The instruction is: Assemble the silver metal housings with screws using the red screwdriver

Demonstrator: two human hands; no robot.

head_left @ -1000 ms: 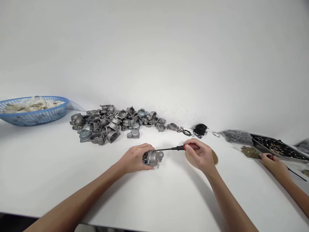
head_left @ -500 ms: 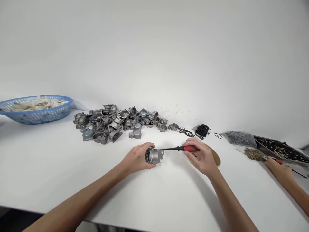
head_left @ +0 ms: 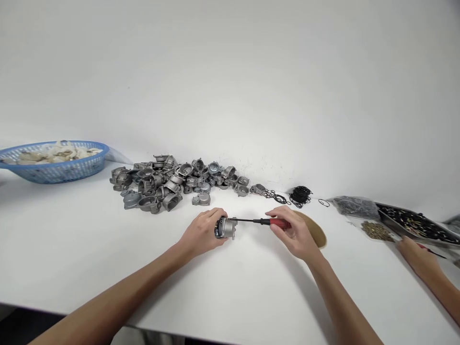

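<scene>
My left hand [head_left: 204, 232] is closed around a grey metal carburetor [head_left: 227, 228] held above the white table, its bowl facing right. In my right hand [head_left: 295, 233] is a screwdriver [head_left: 279, 223] with a red and black handle, held level. Its thin shaft points left, and the tip meets the upper edge of the carburetor; the exact contact is too small to make out. Behind my hands lies a heap of grey metal float bowls [head_left: 171, 180]. Partly hidden by my right hand is a tan shallow dish [head_left: 316, 232].
A blue basket [head_left: 68, 173] of pale parts stands at the left. Along the wall lie black rubber rings [head_left: 300, 194]. To the right are small brass-coloured screws [head_left: 376, 231], a metal tray [head_left: 402, 221] of black parts, and a co-worker's hand [head_left: 419, 256] with a red-handled screwdriver.
My left hand has shifted slightly left and up with the carburetor, which is turned a little. My right hand and the screwdriver have also moved slightly left. The co-worker's hand has moved slightly.
</scene>
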